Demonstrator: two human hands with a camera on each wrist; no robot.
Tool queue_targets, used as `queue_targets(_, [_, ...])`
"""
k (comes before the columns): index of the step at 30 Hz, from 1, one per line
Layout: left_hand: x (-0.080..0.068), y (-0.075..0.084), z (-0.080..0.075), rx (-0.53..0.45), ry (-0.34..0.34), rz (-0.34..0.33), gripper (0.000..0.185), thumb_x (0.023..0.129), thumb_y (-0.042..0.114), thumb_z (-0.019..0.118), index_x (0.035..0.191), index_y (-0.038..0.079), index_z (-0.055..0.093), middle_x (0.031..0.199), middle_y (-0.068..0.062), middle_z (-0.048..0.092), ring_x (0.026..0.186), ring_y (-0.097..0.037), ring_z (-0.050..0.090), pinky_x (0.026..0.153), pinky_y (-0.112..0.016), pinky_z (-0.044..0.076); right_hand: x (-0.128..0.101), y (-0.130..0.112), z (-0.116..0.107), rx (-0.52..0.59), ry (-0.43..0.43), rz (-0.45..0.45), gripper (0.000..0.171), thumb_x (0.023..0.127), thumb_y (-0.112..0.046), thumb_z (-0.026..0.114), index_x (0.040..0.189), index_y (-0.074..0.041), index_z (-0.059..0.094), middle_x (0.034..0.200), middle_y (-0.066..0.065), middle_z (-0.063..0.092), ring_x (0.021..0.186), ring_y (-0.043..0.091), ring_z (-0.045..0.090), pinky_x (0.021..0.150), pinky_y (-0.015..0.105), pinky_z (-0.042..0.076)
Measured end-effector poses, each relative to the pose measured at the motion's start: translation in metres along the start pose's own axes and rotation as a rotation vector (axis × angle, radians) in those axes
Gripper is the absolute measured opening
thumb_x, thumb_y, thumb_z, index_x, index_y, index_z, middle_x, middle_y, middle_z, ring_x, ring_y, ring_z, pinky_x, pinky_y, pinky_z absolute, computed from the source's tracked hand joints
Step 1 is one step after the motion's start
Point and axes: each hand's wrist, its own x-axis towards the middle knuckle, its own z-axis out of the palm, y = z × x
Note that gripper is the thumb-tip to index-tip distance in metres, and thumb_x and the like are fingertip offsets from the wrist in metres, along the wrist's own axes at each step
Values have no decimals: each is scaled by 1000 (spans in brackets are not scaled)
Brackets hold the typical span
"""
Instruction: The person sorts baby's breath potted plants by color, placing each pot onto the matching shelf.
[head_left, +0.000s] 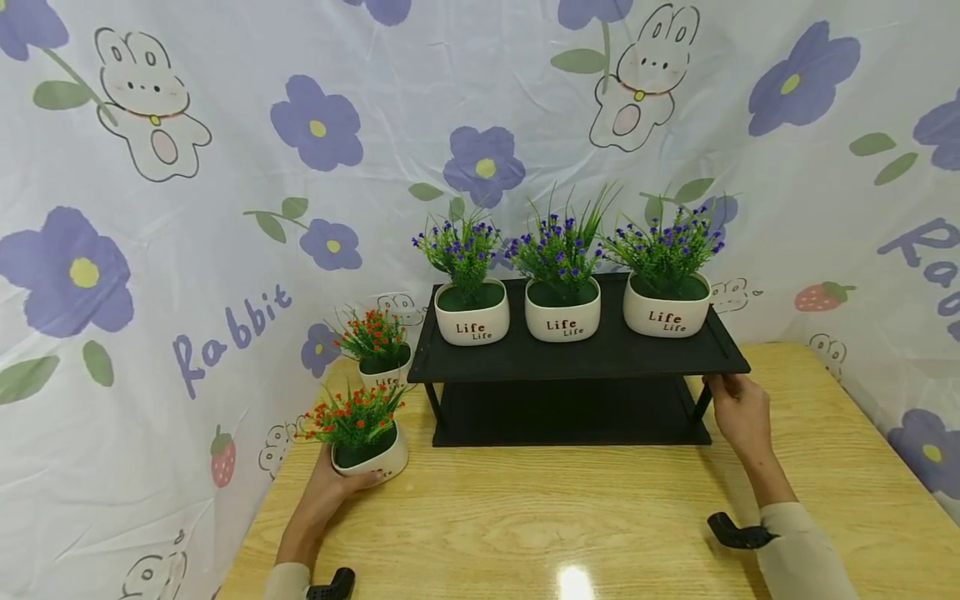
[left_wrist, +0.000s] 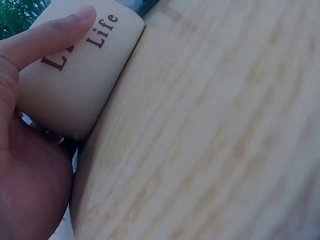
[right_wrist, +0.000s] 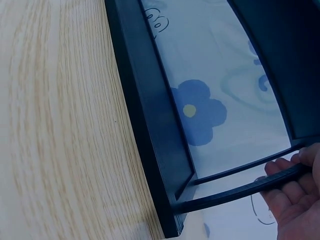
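Your left hand grips a white red-flowered pot, your right hand a black post; jerking could topple purple-flowered white pots.

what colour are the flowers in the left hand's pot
Orange-red flowers, clearest in the head view.

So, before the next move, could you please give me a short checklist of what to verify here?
1. Left grip on the front red-flowered pot: ok, thumb across its face.
2. "Life" label uncovered: not ok, the thumb hides part.
3. Front red-flowered pot lifted off the wooden table: cannot tell.
4. Rear red-flowered pot apart from the front one: cannot tell; they overlap in the head view.
5. Right grip round the black shelf's right-side post: ok.
6. Three purple-flowered pots upright on the top tier: ok.
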Motion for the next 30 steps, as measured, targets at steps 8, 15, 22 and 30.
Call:
queue_targets(8, [2, -1, 4, -2, 29, 18, 124, 76, 9, 96, 170, 23, 16, 166, -6, 39, 132, -4, 45, 105, -8, 34, 1, 0, 0, 12, 4, -3, 30, 111, -14, 57, 122, 8, 73, 119, 33, 74, 84, -33, 44, 77, -4, 38])
queue_targets(15, [2, 0, 3, 26, 7, -11, 120, 79, 15, 95, 170, 21, 17, 167, -10, 39, 144, -23, 44, 114, -25, 35, -1, 0, 0, 16, 7, -6, 29, 111, -13, 57, 123, 8, 73, 118, 34, 74, 84, -33, 44, 76, -4, 38])
queue_targets(22, [1, -3, 1, 37, 20, -56, 126, 79, 22, 96, 172, 14, 11, 169, -20, 35, 151, -37, 40, 127, -55, 28, -1, -1, -1, 2, -9, -33, 35, 112, -19, 56, 130, 7, 71, 119, 33, 74, 87, -32, 43, 76, -4, 37])
queue_targets(30, [-3, 4, 4, -47, 22, -83, 127, 81, 22, 95, 173, 17, 7, 172, -17, 29, 153, -32, 36, 126, -46, 29, -2, 0, -1, -6, -10, -31, 36, 113, -19, 54, 131, 7, 70, 122, 32, 73, 89, -31, 44, 76, -4, 37])
